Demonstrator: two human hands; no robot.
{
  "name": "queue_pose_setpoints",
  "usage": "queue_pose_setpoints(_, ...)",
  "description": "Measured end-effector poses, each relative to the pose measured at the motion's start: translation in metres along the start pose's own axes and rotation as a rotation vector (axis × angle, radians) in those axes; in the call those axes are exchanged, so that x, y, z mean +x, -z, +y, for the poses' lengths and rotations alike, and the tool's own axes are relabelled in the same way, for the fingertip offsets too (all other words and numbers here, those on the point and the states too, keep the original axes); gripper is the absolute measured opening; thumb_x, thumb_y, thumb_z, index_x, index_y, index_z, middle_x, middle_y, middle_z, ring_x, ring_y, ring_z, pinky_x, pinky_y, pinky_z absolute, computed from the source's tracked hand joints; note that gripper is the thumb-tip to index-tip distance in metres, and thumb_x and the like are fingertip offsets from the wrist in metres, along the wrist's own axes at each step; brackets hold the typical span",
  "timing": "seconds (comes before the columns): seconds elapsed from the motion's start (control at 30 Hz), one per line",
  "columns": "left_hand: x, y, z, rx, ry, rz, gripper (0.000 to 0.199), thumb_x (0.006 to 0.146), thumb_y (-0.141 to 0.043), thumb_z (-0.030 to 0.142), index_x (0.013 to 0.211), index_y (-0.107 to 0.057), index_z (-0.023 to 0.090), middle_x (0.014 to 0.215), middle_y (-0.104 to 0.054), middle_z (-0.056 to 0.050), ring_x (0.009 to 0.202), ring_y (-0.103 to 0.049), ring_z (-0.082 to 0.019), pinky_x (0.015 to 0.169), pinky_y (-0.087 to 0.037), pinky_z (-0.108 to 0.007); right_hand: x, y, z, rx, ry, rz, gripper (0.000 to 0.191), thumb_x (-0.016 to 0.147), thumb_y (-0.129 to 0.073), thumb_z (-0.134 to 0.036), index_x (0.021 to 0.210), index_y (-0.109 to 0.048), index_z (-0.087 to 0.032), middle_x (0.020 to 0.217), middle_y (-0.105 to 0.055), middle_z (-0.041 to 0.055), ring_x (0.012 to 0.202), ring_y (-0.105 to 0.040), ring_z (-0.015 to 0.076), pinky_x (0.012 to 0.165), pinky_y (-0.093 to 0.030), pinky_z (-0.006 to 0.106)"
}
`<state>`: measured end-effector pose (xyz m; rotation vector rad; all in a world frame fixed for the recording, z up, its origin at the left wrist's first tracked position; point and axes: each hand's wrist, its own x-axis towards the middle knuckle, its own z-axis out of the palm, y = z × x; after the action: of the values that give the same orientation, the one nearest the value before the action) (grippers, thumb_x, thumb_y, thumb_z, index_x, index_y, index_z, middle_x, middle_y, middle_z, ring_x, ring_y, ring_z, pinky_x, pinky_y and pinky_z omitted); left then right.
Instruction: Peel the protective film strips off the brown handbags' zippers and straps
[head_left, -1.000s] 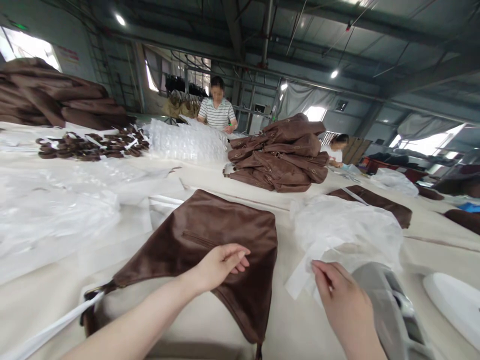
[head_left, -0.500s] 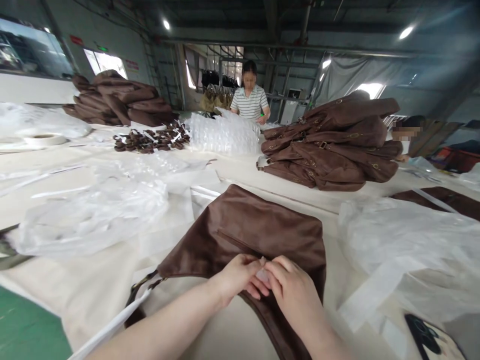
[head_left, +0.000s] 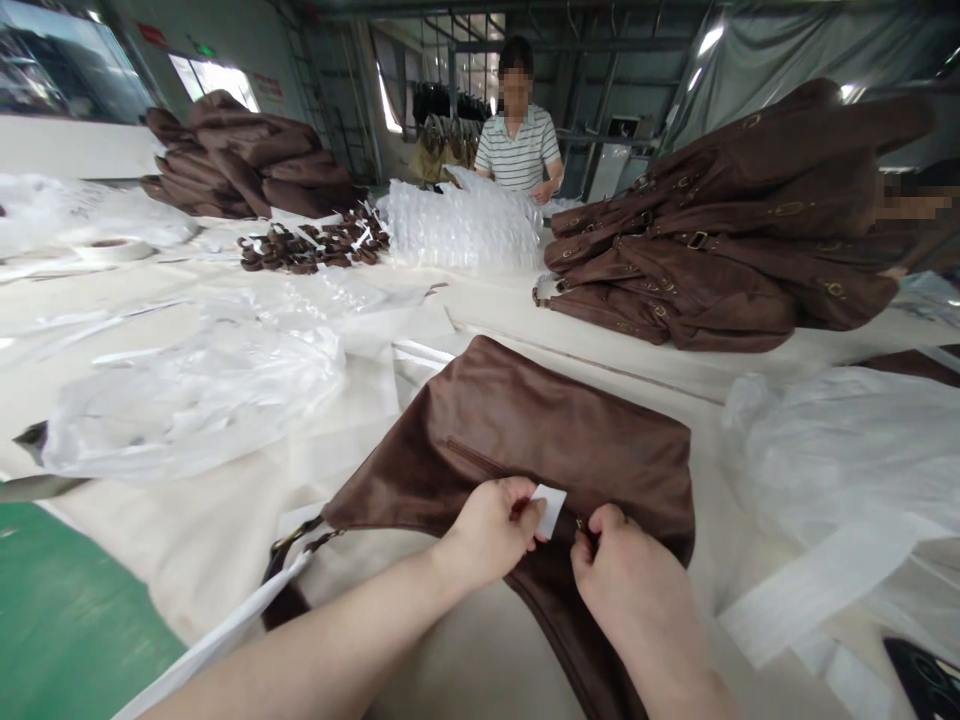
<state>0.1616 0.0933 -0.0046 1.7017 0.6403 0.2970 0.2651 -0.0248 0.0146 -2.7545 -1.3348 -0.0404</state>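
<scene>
A dark brown handbag (head_left: 570, 415) lies on the cloth-covered table in front of me, its zipped pocket facing up and its strap curving toward me. My left hand (head_left: 499, 530) pinches a small white square of paper or film (head_left: 551, 510) above the bag. Close beside it, my right hand (head_left: 619, 550) has its thumb and forefinger pinched at a small brass-coloured zipper pull (head_left: 581, 524) at the zip's right end. White wrapping (head_left: 225, 625) runs along the strap at the lower left, near a metal ring.
Brown bags are heaped at the back right (head_left: 720, 250) and back left (head_left: 247, 160). Clear plastic packs (head_left: 465, 230) stand between, a person (head_left: 517, 150) behind them. Loose plastic sheets (head_left: 202, 400) lie left, more plastic (head_left: 840, 440) right. A phone (head_left: 930, 680) lies lower right.
My hands were together over a crumpled translucent piece; now they are apart. The white square shows in my left hand, and my right has moved to the zipper pull. The view has shifted.
</scene>
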Motion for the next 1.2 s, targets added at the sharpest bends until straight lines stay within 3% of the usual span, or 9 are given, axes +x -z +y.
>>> queue_pose_setpoints(0.2, -0.004, 0.003, 0.004, 0.266, -0.127, 0.044, 0.023, 0.083, -0.045, 0.022, 0.065, -0.057, 0.015, 0.058, -0.054, 0.002, 0.055, -0.048, -0.009, 0.053, -0.036, -0.019, 0.000, -0.004, 0.005, 0.035, 0.031, -0.051, 0.010, 0.079, -0.050, -0.019, 0.071, -0.054, -0.020, 0.067, -0.065, 0.0055, 0.062, -0.063, 0.0201, 0.053, -0.029, 0.029)
queue_pose_setpoints(0.43, -0.005, 0.008, 0.006, 0.442, -0.107, -0.081, 0.020, 0.075, -0.047, 0.018, 0.064, -0.064, 0.016, 0.056, -0.054, 0.003, 0.054, -0.047, -0.009, 0.051, -0.031, -0.020, 0.001, -0.014, 0.003, 0.286, 0.095, -0.023, 0.011, 0.078, -0.050, -0.017, 0.069, -0.055, -0.021, 0.064, -0.063, 0.0014, 0.062, -0.058, 0.0169, 0.058, -0.032, 0.028)
queue_pose_setpoints(0.6, -0.005, 0.004, 0.005, 0.419, -0.114, -0.053, 0.026, 0.080, -0.046, 0.026, 0.067, -0.067, 0.017, 0.055, -0.058, 0.001, 0.053, -0.048, -0.011, 0.051, -0.032, -0.021, -0.001, -0.014, 0.000, 0.383, 0.126, -0.011, 0.010, 0.077, -0.051, -0.017, 0.073, -0.058, -0.021, 0.065, -0.065, 0.0011, 0.062, -0.059, 0.0170, 0.058, -0.033, 0.027)
queue_pose_setpoints(0.87, -0.009, -0.010, -0.001, 0.360, -0.171, 0.055, 0.026, 0.080, -0.043, 0.020, 0.065, -0.064, 0.016, 0.058, -0.061, 0.000, 0.055, -0.051, -0.011, 0.051, -0.034, -0.020, -0.002, -0.016, 0.002, 0.454, 0.126, -0.051, 0.010, 0.078, -0.051, -0.020, 0.079, -0.061, -0.020, 0.069, -0.066, 0.0026, 0.064, -0.061, 0.0176, 0.059, -0.037, 0.027)
queue_pose_setpoints(1.07, -0.007, -0.011, -0.001, 0.302, -0.116, 0.068, 0.033, 0.085, -0.042, 0.032, 0.066, -0.063, 0.016, 0.062, -0.065, -0.002, 0.056, -0.056, -0.013, 0.052, -0.039, -0.022, -0.006, -0.011, -0.001, 0.586, 0.161, -0.059, 0.012, 0.079, -0.053, -0.022, 0.085, -0.063, -0.019, 0.071, -0.067, 0.0038, 0.066, -0.063, 0.0177, 0.061, -0.043, 0.026)
queue_pose_setpoints(1.2, -0.006, -0.009, -0.002, 0.203, -0.085, 0.034, 0.030, 0.084, -0.046, 0.034, 0.069, -0.065, 0.015, 0.062, -0.065, -0.002, 0.056, -0.058, -0.013, 0.052, -0.042, -0.021, -0.006, -0.011, 0.003, 0.828, 0.045, -0.249, 0.018, 0.082, -0.050, -0.026, 0.090, -0.064, -0.018, 0.066, -0.066, 0.0016, 0.051, -0.062, 0.0138, 0.048, -0.045, 0.022)
